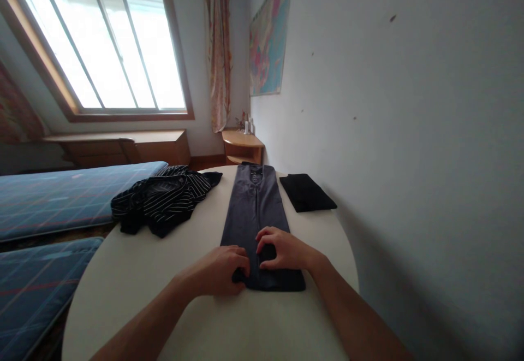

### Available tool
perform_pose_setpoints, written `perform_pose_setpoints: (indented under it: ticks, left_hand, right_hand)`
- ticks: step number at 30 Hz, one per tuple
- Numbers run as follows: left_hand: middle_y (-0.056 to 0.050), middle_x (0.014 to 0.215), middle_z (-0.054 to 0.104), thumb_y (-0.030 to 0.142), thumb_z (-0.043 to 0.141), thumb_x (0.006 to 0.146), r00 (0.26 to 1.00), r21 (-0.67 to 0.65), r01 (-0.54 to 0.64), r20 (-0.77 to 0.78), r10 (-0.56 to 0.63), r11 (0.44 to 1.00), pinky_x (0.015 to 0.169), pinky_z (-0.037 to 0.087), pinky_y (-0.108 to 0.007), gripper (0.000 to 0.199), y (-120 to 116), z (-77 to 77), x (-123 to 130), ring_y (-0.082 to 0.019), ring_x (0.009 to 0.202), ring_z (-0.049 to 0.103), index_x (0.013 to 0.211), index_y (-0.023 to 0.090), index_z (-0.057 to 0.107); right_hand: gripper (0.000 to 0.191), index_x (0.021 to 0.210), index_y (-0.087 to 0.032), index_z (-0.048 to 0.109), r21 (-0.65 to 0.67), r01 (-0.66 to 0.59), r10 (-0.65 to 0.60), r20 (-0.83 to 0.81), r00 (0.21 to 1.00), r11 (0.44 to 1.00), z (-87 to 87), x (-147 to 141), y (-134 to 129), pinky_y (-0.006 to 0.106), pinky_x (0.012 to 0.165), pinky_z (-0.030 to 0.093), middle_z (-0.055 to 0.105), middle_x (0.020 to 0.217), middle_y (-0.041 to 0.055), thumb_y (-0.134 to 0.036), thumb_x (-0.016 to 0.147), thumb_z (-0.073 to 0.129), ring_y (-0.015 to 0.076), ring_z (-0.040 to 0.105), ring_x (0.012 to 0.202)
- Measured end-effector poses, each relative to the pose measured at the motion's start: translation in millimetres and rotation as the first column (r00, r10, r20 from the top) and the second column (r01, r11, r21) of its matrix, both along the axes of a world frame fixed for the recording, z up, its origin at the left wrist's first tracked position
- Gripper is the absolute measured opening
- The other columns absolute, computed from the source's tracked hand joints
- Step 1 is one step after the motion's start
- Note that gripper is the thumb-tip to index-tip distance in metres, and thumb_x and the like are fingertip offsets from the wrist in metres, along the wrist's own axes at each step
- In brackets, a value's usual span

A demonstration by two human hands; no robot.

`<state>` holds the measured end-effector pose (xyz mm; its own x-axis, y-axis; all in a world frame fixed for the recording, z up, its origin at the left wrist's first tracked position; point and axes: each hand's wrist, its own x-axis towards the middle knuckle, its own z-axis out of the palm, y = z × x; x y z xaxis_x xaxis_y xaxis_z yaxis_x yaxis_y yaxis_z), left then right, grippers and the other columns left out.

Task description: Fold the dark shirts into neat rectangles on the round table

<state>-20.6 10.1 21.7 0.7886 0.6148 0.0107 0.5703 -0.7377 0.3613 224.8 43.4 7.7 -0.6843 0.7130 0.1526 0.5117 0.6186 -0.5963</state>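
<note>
A dark grey-blue shirt (pixel 256 213), folded into a long strip, lies on the round cream table (pixel 135 284) with its neck opening at the far end. At the strip's near left edge, the fingers of my left hand (pixel 227 271) curl round the cloth, gripping it. My right hand (pixel 282 249) rests on the shirt's near half, fingers bent and thumb spread apart from them, with dark cloth showing between. The fingertips touch the fabric.
A crumpled black striped garment (pixel 167 197) lies on the table's left side, and a folded black garment (pixel 307 192) at its right. Blue plaid mattresses (pixel 77 197) border the table on the left. A white wall (pixel 409 159) rises on the right. Wooden furniture (pixel 243 138) stands behind.
</note>
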Motion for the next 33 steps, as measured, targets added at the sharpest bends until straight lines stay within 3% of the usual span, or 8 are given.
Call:
perform_pose_setpoints:
  ticks: [7,11,16,19,21,26,30,33]
  left_hand:
    - [0.001,0.084,0.067,0.017,0.056,0.075,0.999,0.036,-0.023,0.026,0.022,0.999,0.067,0.040,-0.023,0.013,2.4,-3.1,4.2,-0.016,0.076,0.062,0.084,0.023,0.063]
    - [0.001,0.083,0.068,0.020,0.055,0.079,0.997,0.019,-0.060,0.040,0.059,0.998,0.064,0.039,-0.023,0.009,6.4,-5.0,2.2,-0.016,0.073,0.062,0.085,0.022,0.061]
    - [0.000,0.087,0.068,0.024,0.055,0.083,0.996,-0.001,-0.088,0.012,0.088,0.996,0.068,0.042,-0.025,0.011,4.8,0.5,1.1,-0.017,0.078,0.064,0.090,0.023,0.063]
    - [-0.003,0.102,0.068,0.037,0.068,0.076,0.995,0.006,-0.095,-0.014,0.095,0.995,0.079,0.046,-0.028,0.034,0.6,3.7,0.6,-0.022,0.092,0.065,0.107,0.024,0.062]
    - [-0.005,0.111,0.066,0.034,0.070,0.073,0.993,0.028,-0.114,-0.034,0.115,0.993,0.086,0.046,-0.031,0.048,-1.4,3.7,-0.2,-0.025,0.100,0.063,0.118,0.024,0.058]
    - [-0.005,0.112,0.068,0.008,0.051,0.074,0.975,0.109,-0.211,-0.049,0.217,0.971,0.088,0.046,-0.031,0.053,3.6,2.1,-6.6,-0.023,0.104,0.065,0.124,0.025,0.055]
    - [-0.004,0.105,0.072,0.011,0.045,0.083,0.948,0.144,-0.311,-0.019,0.317,0.939,0.083,0.047,-0.030,0.037,14.6,3.1,-15.5,-0.023,0.096,0.068,0.113,0.026,0.062]
    - [-0.003,0.102,0.073,0.013,0.045,0.086,0.950,0.110,-0.312,0.006,0.313,0.944,0.081,0.046,-0.028,0.032,21.9,0.4,-22.0,-0.022,0.094,0.068,0.108,0.025,0.065]
  right_hand:
    - [0.028,0.078,-0.020,0.069,-0.003,-0.047,0.047,0.033,0.998,0.999,4.7,-2.6,-4.8,0.029,0.090,0.047,0.061,0.108,0.0033,-0.045,0.070,0.081,0.0179,0.060,0.096]
    - [0.037,0.081,-0.020,0.069,0.004,-0.086,0.085,0.060,0.995,0.996,8.0,-10.6,-11.1,0.028,0.087,0.047,0.061,0.107,0.0040,-0.053,0.068,0.081,0.0183,0.060,0.094]
    - [0.022,0.090,-0.020,0.070,0.053,-0.117,0.112,0.093,0.989,0.992,5.9,-16.1,-15.3,0.026,0.083,0.047,0.065,0.103,0.0043,-0.030,0.071,0.076,0.0175,0.062,0.090]
    - [0.018,0.095,-0.020,0.071,0.050,-0.069,0.066,0.072,0.995,0.996,7.8,-12.7,-14.4,0.024,0.076,0.046,0.070,0.093,0.0030,-0.026,0.078,0.069,0.0162,0.064,0.083]
    - [0.019,0.099,-0.020,0.072,0.030,-0.002,0.001,0.060,0.998,1.000,9.6,-9.6,-12.9,0.024,0.072,0.045,0.072,0.088,0.0024,-0.029,0.082,0.066,0.0160,0.065,0.078]
    - [0.021,0.102,-0.022,0.073,0.032,0.130,-0.131,0.041,0.990,0.991,10.1,-4.8,-9.1,0.024,0.070,0.045,0.074,0.087,0.0022,-0.033,0.088,0.062,0.0163,0.066,0.076]
    - [0.038,0.119,-0.023,0.067,-0.013,0.123,-0.122,0.044,0.992,0.992,10.5,-0.2,-8.2,0.024,0.072,0.046,0.074,0.094,0.0024,-0.028,0.082,0.065,0.0160,0.066,0.080]
    - [0.048,0.123,-0.022,0.065,-0.038,0.122,-0.118,0.081,0.990,0.992,12.0,4.6,-7.7,0.023,0.068,0.044,0.072,0.089,0.0011,-0.026,0.075,0.070,0.0149,0.063,0.073]
